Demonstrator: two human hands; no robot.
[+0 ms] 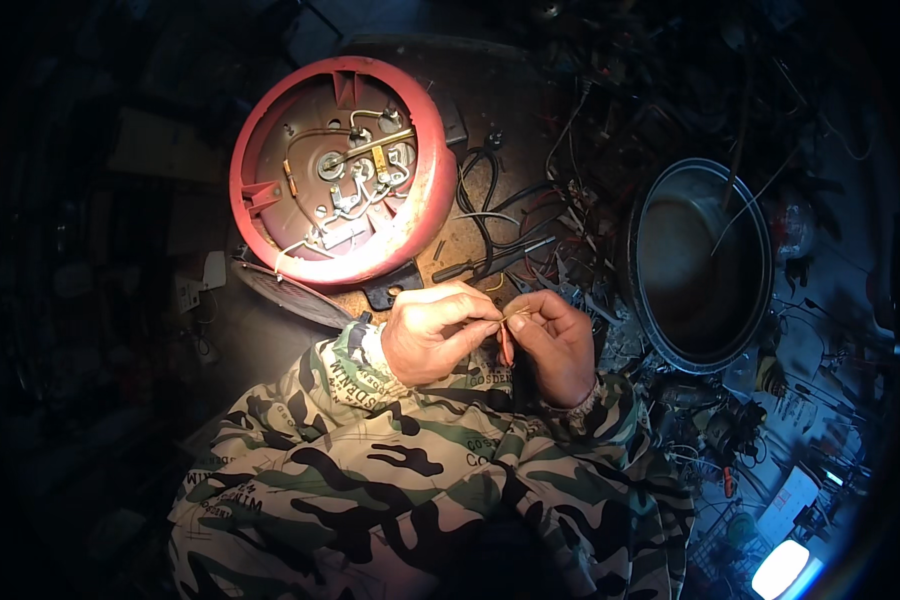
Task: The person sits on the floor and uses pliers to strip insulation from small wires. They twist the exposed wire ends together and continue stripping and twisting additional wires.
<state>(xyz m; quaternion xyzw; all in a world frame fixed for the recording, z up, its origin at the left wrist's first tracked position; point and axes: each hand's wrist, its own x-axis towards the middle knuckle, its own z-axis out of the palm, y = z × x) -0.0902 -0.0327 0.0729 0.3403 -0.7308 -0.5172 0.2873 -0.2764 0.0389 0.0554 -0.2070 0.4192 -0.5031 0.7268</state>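
Observation:
My left hand and my right hand meet in front of my chest. Between their fingertips, both pinch a thin yellowish wire. A small orange-red piece hangs below the wire by my right fingers; its kind is not clear. Beyond my left hand, a round red appliance shows its opened underside. Wires, metal terminals and a brass-coloured strip are visible inside its brown base. A dark screwdriver lies on the bench just past my hands.
A large metal basin stands to the right with a thin stick leaning in it. Black cable lies coiled beside the red appliance. Pliers and tangled wires crowd the bench near my right hand. A bright lamp shines at the lower right.

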